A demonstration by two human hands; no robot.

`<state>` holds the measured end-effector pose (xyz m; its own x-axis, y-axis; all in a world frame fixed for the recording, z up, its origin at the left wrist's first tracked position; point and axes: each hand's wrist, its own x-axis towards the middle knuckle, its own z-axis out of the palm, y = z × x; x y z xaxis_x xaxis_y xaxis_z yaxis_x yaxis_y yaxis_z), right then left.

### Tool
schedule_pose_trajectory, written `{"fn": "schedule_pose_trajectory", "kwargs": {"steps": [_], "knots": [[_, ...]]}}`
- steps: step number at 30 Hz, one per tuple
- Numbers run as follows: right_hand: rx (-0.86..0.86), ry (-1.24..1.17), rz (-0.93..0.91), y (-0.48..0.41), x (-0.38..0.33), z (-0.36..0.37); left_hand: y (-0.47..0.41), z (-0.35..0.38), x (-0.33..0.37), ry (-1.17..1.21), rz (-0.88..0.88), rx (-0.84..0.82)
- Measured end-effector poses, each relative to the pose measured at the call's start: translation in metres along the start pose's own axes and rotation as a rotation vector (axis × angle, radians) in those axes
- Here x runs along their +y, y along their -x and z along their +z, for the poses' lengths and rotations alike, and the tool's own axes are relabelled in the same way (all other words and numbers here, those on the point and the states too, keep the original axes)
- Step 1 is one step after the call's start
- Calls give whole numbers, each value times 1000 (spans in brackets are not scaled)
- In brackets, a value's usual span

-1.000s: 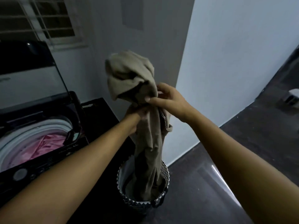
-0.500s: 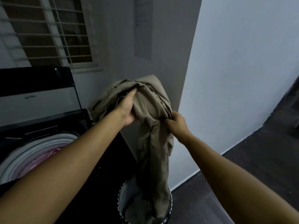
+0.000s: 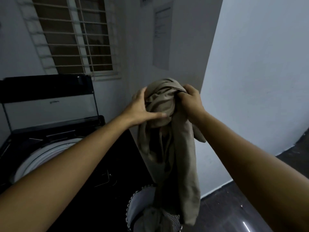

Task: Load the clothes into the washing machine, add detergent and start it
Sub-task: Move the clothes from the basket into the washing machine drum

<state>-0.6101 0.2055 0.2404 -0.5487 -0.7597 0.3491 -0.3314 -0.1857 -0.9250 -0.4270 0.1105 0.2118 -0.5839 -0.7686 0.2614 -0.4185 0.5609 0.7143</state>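
A long beige garment [image 3: 173,148] hangs in the air above the laundry basket [image 3: 135,205] at the bottom centre. Its top is bunched into a ball. My right hand [image 3: 190,101] grips that bunch from the right. My left hand [image 3: 142,109] presses on its left side, thumb under the ball. The garment's lower end dangles down to the basket's right rim, where more clothes lie inside. The top-loading washing machine [image 3: 50,148] stands at the left with its dark lid [image 3: 48,97] raised; my left forearm hides most of the white drum.
A barred window [image 3: 75,36] is on the wall behind the machine. A grey wall corner [image 3: 167,56] with a notice on it juts out just behind the garment. Dark floor [image 3: 250,206] runs along the white wall to the right.
The bunched top has been lifted and gathered tighter. My left hand slid from the top to the left side of the ball, my right hand moved up onto it. More of the garment is out of the basket.
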Motion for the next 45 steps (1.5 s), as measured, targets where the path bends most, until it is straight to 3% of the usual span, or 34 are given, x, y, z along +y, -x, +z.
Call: {"fn": "schedule_pose_trajectory", "kwargs": {"steps": [1,6,10,12,17,22,25,31,34,38,45], "knots": [[-55,-25,-33,2,-9,7,-7,9,2,26,-16,6],[-229,-112,-203,7,-37,9,-26,26,13,206,-98,342],[-101,371,-483,12,-6,-18,-31,19,28,342,-120,441],[-121,482,-403,22,28,-29,-35,16,35,509,-152,492],[-286,385,149,59,116,-27,-46,-6,60,750,-132,528],[-362,240,302,61,129,-4,-50,-23,72,867,-89,528],[-293,168,280,42,122,3,-41,-42,60,787,-83,526],[44,-111,216,2,70,13,-11,-96,-2,674,-89,590],[-204,-161,152,-5,32,43,7,-112,-33,641,-124,637],[-246,-338,145,-16,-1,97,30,-142,-77,594,-162,626],[-530,-372,270,-13,-37,229,70,-221,-152,522,-273,647]]}}
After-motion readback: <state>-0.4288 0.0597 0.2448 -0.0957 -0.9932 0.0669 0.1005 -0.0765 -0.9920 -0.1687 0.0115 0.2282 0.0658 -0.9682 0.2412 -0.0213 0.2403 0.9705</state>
